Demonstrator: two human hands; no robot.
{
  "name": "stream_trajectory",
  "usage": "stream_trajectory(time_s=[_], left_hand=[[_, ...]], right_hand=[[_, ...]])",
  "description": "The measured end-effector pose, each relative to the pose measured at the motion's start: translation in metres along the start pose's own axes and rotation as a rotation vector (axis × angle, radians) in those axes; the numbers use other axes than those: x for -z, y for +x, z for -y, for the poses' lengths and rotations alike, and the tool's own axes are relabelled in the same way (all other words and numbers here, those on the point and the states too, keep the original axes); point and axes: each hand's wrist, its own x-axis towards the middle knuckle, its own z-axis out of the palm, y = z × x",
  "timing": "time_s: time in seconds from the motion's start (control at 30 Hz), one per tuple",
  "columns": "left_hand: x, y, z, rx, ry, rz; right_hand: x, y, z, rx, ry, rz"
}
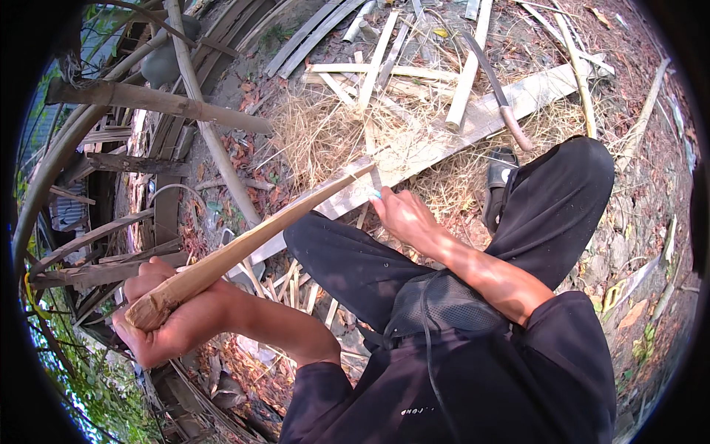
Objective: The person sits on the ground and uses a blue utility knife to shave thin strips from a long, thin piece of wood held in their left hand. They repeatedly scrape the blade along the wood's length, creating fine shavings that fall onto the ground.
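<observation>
My left hand (174,318) is closed round the thick near end of a long split bamboo strip (266,235). The strip slants up and to the right, and its far tip lies near my right hand (408,219). That hand is closed on a small knife; a bit of its blue handle (375,194) shows by the thumb. A short grey blade (375,177) stands out from it beside the strip's tip; I cannot tell whether they touch. Beneath them lies a long pale wooden plank (421,157), running diagonally across the ground between my bent legs.
A curved machete (510,122) with a wooden handle rests across the plank. Thin shavings (318,140) are heaped around it. Several bamboo strips (471,66) lie beyond. A frame of poles (200,111) rises on the left. My sandalled foot (500,177) is near the plank.
</observation>
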Motion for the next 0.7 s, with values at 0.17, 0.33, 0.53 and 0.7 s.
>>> stream_trajectory(time_s=[0.17, 0.33, 0.53, 0.7], left_hand=[[0.002, -0.004, -0.004, 0.005, 0.007, -0.019], [0.002, 0.000, -0.001, 0.008, 0.053, -0.068], [0.007, 0.002, -0.001, 0.019, 0.021, -0.071], [0.017, -0.001, -0.002, 0.024, -0.023, 0.017]], right_hand=[[-0.009, -0.011, 0.022, 0.159, 0.038, -0.127], [-0.011, 0.008, 0.009, 0.004, -0.013, -0.006], [-0.016, 0.001, 0.013, -0.031, -0.012, 0.001], [-0.008, 0.003, 0.009, 0.072, -0.078, 0.003]])
